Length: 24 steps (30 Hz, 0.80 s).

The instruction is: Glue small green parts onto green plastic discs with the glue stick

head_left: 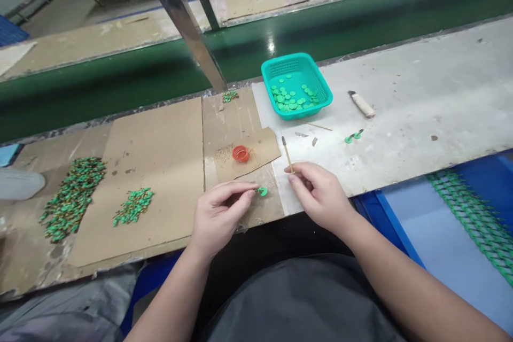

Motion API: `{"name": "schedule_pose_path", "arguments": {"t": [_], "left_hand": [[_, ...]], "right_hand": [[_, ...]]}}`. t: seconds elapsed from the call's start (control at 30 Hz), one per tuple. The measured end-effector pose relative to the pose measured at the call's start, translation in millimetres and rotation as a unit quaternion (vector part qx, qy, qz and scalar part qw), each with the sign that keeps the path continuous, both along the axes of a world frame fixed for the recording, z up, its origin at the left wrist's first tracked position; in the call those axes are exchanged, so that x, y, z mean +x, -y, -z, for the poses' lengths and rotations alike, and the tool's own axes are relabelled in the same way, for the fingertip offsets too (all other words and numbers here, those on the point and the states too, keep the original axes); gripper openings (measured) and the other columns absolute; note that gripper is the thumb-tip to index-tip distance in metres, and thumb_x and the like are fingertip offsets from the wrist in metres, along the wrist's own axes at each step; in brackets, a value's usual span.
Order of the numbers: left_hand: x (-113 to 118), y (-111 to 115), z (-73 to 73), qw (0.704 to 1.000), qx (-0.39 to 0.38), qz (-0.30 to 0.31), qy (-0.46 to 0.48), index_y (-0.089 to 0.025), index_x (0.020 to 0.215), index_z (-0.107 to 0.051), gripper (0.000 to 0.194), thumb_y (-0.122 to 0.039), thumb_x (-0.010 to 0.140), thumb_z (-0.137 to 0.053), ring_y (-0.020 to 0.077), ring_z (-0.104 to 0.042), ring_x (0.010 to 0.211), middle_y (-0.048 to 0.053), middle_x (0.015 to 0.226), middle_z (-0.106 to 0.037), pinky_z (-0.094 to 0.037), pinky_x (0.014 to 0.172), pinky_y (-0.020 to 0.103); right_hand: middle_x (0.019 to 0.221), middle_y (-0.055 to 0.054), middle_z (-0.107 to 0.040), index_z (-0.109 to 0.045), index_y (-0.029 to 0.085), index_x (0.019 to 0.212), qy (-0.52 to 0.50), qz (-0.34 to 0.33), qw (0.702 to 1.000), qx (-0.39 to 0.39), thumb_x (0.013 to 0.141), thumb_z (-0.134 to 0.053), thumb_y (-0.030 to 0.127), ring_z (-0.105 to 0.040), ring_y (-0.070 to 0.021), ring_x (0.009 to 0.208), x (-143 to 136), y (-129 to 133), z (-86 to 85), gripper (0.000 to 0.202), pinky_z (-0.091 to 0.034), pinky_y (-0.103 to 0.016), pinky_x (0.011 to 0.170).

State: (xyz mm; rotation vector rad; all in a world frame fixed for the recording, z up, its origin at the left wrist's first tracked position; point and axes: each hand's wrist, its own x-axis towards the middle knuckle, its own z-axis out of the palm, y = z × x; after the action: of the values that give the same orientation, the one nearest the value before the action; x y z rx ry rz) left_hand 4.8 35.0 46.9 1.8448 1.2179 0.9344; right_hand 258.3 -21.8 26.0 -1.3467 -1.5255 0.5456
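My left hand [224, 211] is closed in a pinch on a small green disc piece [263, 191], held just above the front edge of the table. In my right hand [318, 192] is a thin brush [287, 154], gripped between thumb and fingers with its dark tip pointing up and away from me. A small red cup [240, 153] sits on a scrap of cardboard [264, 148] beyond my left hand. Two green discs with dark stems [353, 137] lie on the white surface to the right.
A teal basket [326, 97] holds many green discs. Piles of small green and brown pieces [74, 197] lie at left, with a smaller pile [133, 206] on cardboard. A wrapped tool [362, 105] lies at right. A blue tray [417, 224] with rows of green pieces stands below the edge.
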Motion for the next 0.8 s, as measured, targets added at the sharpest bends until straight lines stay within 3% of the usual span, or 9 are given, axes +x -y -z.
{"name": "schedule_pose_path", "arguments": {"t": [0.13,0.27,0.33,0.43,0.53,0.63,0.7,0.8], "left_hand": [[0.2,2.6,-12.8,0.998,0.064,0.017,-0.004,-0.034,0.095,-0.095,0.018,-0.047,0.102,-0.086,0.0238,-0.090,0.086,0.004,0.098,-0.093,-0.075,0.080,0.029],[11.9,-5.5,-31.6,0.986,0.152,0.023,-0.060,-0.038,0.106,-0.095,0.012,-0.047,0.102,-0.087,0.0202,-0.083,0.073,0.000,0.095,-0.091,-0.068,0.069,0.026],[35.5,-20.4,-42.9,0.983,0.155,0.052,-0.079,-0.036,0.103,-0.094,0.018,-0.051,0.101,-0.085,0.0198,-0.081,0.071,0.000,0.091,-0.090,-0.064,0.065,0.026],[96.7,-54.2,-53.5,0.984,0.091,0.130,-0.086,-0.029,0.095,-0.090,0.029,-0.054,0.103,-0.078,0.0216,-0.083,0.076,0.003,0.092,-0.090,-0.065,0.069,0.029],[166.8,-87.8,-46.7,0.976,0.079,0.170,-0.110,-0.025,0.101,-0.089,0.031,-0.051,0.110,-0.075,0.0213,-0.083,0.084,0.004,0.100,-0.090,-0.067,0.077,0.033],[218.0,-106.2,-29.5,0.967,0.076,0.202,-0.139,-0.020,0.114,-0.083,0.032,-0.052,0.115,-0.078,0.0220,-0.083,0.104,0.007,0.116,-0.087,-0.071,0.099,0.043],[236.0,-110.1,-19.7,0.960,0.076,0.219,-0.156,-0.019,0.120,-0.081,0.033,-0.052,0.115,-0.079,0.0232,-0.081,0.112,0.008,0.122,-0.084,-0.070,0.106,0.047],[242.3,-110.2,-13.8,0.954,0.080,0.234,-0.172,-0.020,0.124,-0.081,0.033,-0.052,0.116,-0.078,0.0238,-0.081,0.113,0.008,0.125,-0.083,-0.070,0.106,0.047]], "right_hand": [[0.099,-0.009,-0.087,-0.080,0.022,0.116,-0.006,0.003,0.999,0.037,0.114,-0.065,0.024,-0.085,-0.0253,0.090,-1.8,6.2,-7.0,0.015,-0.071,-0.039,0.088],[0.082,-0.002,-0.078,-0.079,0.024,0.115,-0.010,0.018,0.997,0.074,0.113,-0.067,0.027,-0.076,-0.0205,0.070,6.7,27.6,-18.4,0.013,-0.069,-0.033,0.075],[0.080,0.000,-0.074,-0.080,0.024,0.115,-0.017,0.035,0.996,0.083,0.112,-0.067,0.027,-0.073,-0.0200,0.068,15.7,43.6,-26.5,0.013,-0.068,-0.033,0.072],[0.084,-0.002,-0.076,-0.080,0.024,0.116,-0.037,0.067,0.995,0.071,0.111,-0.068,0.024,-0.075,-0.0210,0.070,34.2,67.3,-39.3,0.013,-0.068,-0.034,0.071],[0.086,-0.002,-0.079,-0.079,0.026,0.115,-0.045,0.112,0.991,0.061,0.110,-0.069,0.022,-0.077,-0.0215,0.070,54.0,86.0,-48.6,0.012,-0.068,-0.034,0.069],[0.082,0.000,-0.078,-0.080,0.027,0.116,-0.039,0.163,0.984,0.067,0.111,-0.068,0.021,-0.077,-0.0216,0.067,69.9,100.7,-53.8,0.014,-0.069,-0.034,0.067],[0.079,0.001,-0.077,-0.081,0.028,0.116,-0.033,0.194,0.978,0.069,0.111,-0.069,0.022,-0.077,-0.0215,0.064,77.8,109.1,-55.7,0.015,-0.069,-0.034,0.064],[0.081,0.000,-0.078,-0.082,0.029,0.115,-0.024,0.232,0.970,0.072,0.111,-0.070,0.022,-0.077,-0.0213,0.063,86.3,117.9,-55.9,0.015,-0.069,-0.032,0.061]]}}
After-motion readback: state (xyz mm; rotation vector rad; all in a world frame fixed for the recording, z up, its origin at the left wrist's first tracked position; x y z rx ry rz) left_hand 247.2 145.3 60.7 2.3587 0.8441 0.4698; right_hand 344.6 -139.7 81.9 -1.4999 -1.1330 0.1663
